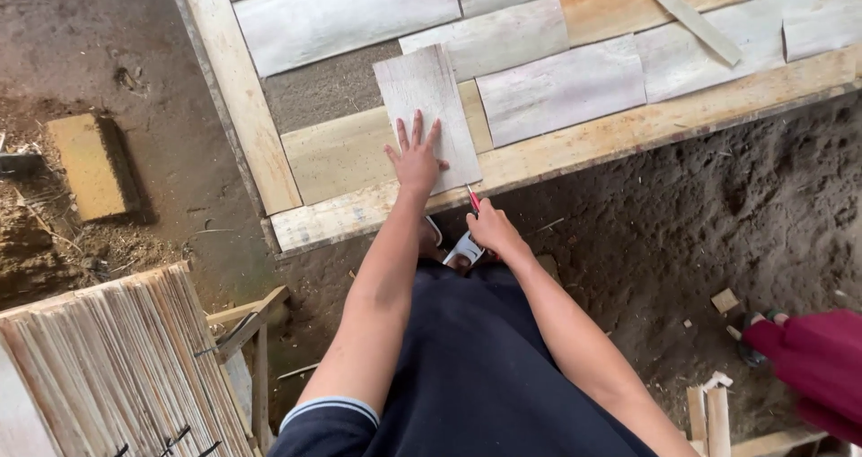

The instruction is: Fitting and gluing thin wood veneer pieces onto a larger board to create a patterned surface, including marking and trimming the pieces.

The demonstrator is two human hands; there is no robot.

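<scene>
Veneer sheet (429, 107), pale and roughly rectangular, lies on the wooden frame (575, 147), tilted slightly, its lower end over the frame's near rail. Left hand (416, 159) presses flat on the sheet's lower part, fingers spread wide, gripping nothing. Right hand (492, 228), at 5 o'clock from the left hand, is closed around a red-tipped tool (471, 197) whose tip touches the sheet's lower right corner at the rail's edge.

Around the sheet, at 12 to 2 o'clock, more pale sheets (561, 89) lie side by side, edges overlapping, across the frame, with a bare patch at 10 o'clock. A thin wooden strip (693, 19) rests slantwise on them at 2 o'clock.

Below the rail, dark loose soil (718, 224) gives open ground at 4 o'clock. A stack of thin sheets on edge (117, 367) crowds 8 o'clock, a yellowish block (90, 165) sits at 9 o'clock, and another person's red sleeve (813, 363) intrudes at 4 o'clock, well apart.
</scene>
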